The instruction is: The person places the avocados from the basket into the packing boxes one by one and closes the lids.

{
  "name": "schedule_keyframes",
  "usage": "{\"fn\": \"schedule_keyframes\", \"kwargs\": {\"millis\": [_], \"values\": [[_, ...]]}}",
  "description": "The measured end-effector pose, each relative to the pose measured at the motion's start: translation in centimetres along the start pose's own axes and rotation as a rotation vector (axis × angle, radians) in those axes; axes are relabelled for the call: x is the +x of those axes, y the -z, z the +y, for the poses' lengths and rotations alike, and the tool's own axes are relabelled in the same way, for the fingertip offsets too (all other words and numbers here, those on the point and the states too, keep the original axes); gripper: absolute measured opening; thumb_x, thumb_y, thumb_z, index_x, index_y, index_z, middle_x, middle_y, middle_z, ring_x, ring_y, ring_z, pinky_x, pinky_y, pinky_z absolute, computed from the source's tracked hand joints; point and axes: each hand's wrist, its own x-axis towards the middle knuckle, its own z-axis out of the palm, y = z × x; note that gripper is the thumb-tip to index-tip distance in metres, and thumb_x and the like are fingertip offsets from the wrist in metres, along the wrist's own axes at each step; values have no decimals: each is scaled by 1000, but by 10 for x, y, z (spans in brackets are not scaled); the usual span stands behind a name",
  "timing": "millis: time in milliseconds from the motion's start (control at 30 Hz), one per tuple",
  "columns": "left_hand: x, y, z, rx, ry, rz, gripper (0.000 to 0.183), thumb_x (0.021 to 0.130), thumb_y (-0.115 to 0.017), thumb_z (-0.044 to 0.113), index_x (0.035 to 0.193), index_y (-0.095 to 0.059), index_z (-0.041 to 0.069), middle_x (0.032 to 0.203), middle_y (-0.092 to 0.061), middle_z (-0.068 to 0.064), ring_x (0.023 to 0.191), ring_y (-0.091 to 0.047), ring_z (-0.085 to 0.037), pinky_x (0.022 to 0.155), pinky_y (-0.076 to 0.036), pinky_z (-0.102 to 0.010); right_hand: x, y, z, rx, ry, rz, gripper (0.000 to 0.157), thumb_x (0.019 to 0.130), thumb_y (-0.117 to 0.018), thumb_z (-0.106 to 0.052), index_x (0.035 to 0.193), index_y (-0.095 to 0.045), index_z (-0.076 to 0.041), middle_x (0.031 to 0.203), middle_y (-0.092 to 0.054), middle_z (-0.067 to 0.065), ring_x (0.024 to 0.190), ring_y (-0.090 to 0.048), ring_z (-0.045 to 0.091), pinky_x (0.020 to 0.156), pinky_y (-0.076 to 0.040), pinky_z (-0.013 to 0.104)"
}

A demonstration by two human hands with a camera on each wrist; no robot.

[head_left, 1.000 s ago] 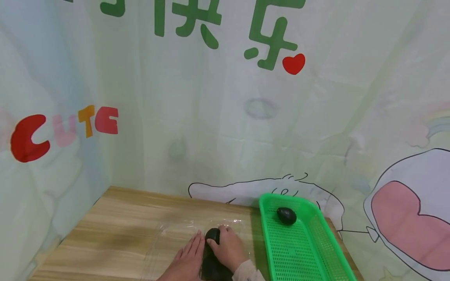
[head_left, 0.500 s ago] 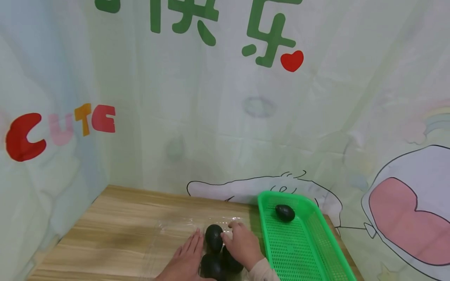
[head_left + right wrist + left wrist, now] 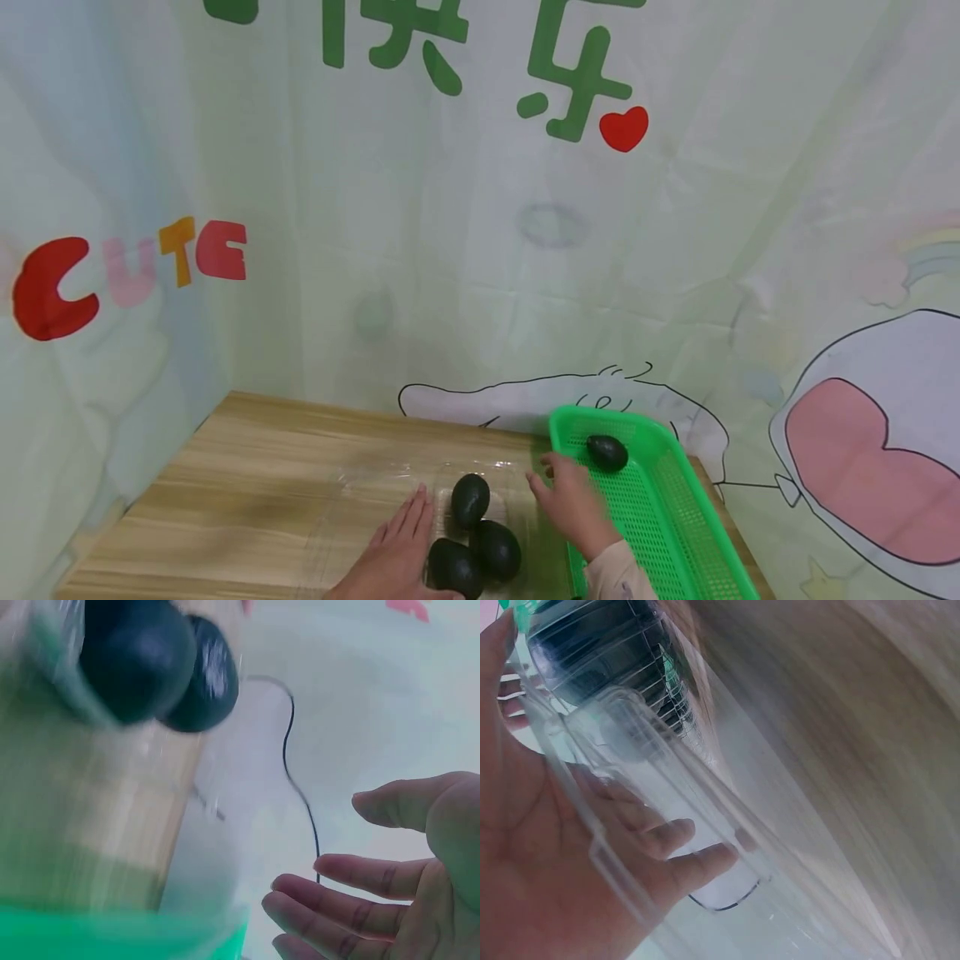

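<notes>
Three dark avocados lie in one half of a clear plastic clamshell box, whose other half spreads flat to the left. My left hand rests with straight fingers along the box's middle, left of the avocados. In the left wrist view, clear plastic edges cross in front of that palm. My right hand holds nothing and hovers over the near left rim of the green basket. Its fingers are apart and slightly bent in the right wrist view. One more avocado lies at the basket's far end.
The wooden table ends at a printed curtain hanging behind it. On the right, the green basket's raised walls stand close beside the clear box.
My right hand has let go of the avocados and moved right to the basket. The avocados it covered now show fully, the far one shifted slightly right. My left hand has stayed in place.
</notes>
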Motion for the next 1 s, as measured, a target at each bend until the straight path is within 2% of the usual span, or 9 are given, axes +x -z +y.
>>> {"fn": "schedule_keyframes", "kwargs": {"millis": [167, 367, 667, 800, 1000], "values": [[0, 0, -2, 3, -5, 2, 136, 59, -56, 89, 152, -14, -2, 159, -5, -22, 145, -13, -41, 101, -24, -72, 8, 12, 21, -177, 60, 88, 35, 88, -68, -30, 110, -66, -4, 96, -68, 9, 79, -65, 24, 59, -52, 36], [-1, 0, 0, 10, -42, 29, 136, 59, -54, 90, 152, -14, -2, 159, -5, -23, 145, -12, -41, 101, -25, -72, 22, 24, 49, -235, 58, 40, 37, 89, -68, -26, 114, -63, 0, 104, -65, 16, 77, -64, 26, 60, -53, 39], [-3, 5, 2, 6, -51, 22, 134, 61, -55, 88, 152, -14, -2, 159, -5, -23, 145, -12, -40, 102, -25, -71, 51, 19, 91, -304, 15, 25, 37, 90, -64, -24, 116, -59, 1, 109, -60, 20, 93, -60, 35, 67, -52, 48], [-3, 5, 2, 4, -50, 11, 134, 61, -55, 89, 152, -14, -2, 159, -5, -23, 145, -11, -40, 102, -25, -71, 60, 15, 101, -349, 1, 30, 39, 90, -65, -25, 119, -57, 1, 112, -57, 20, 99, -56, 37, 68, -52, 50], [-2, 2, -1, 12, -30, 5, 135, 60, -54, 89, 152, -15, -2, 159, -5, -23, 145, -12, -40, 101, -25, -72, 70, 9, 112, -399, 31, 37, 50, 88, -68, -27, 127, -53, 0, 124, -53, 24, 110, -52, 41, 75, -52, 53]]}}
